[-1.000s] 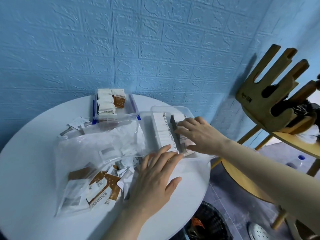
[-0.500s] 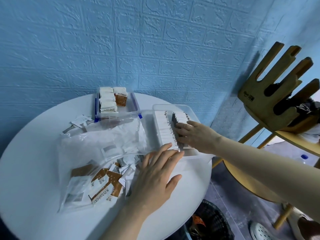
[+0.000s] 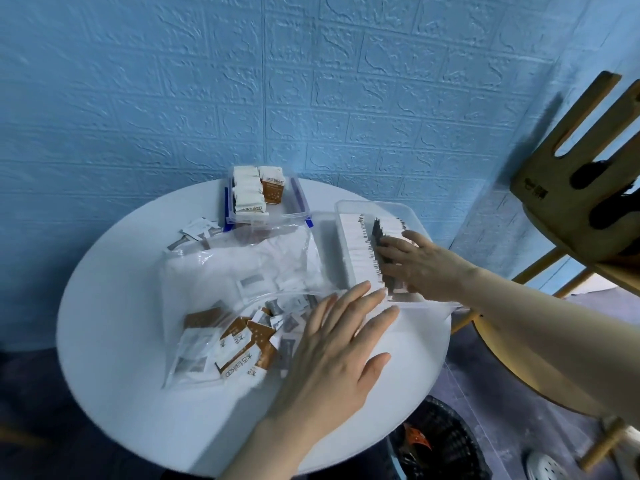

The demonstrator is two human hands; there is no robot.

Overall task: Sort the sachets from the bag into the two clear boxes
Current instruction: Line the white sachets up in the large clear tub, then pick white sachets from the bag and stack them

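A clear plastic bag (image 3: 239, 268) lies in the middle of the round white table (image 3: 114, 306), holding white-grey and brown-white sachets (image 3: 246, 348). My left hand (image 3: 332, 344) rests flat with straight fingers on the bag's right end, fingertips at the near corner of the right clear box (image 3: 401, 209). That box holds rows of upright white sachets (image 3: 356, 244). My right hand (image 3: 412, 261) lies inside it with fingers pressing against the sachet row; whether it holds one is hidden. The far clear box (image 3: 298, 199) with blue clips holds brown-white sachets.
A few loose white sachets (image 3: 197, 230) lie on the table left of the far box. A wooden chair (image 3: 581, 188) stands at the right, close to the table. A dark waste basket (image 3: 440, 445) sits on the floor below the table's near right edge.
My right hand has slid a little toward me along the sachet row in the right box. My left hand has stayed flat on the bag. The camera view shifted slightly.
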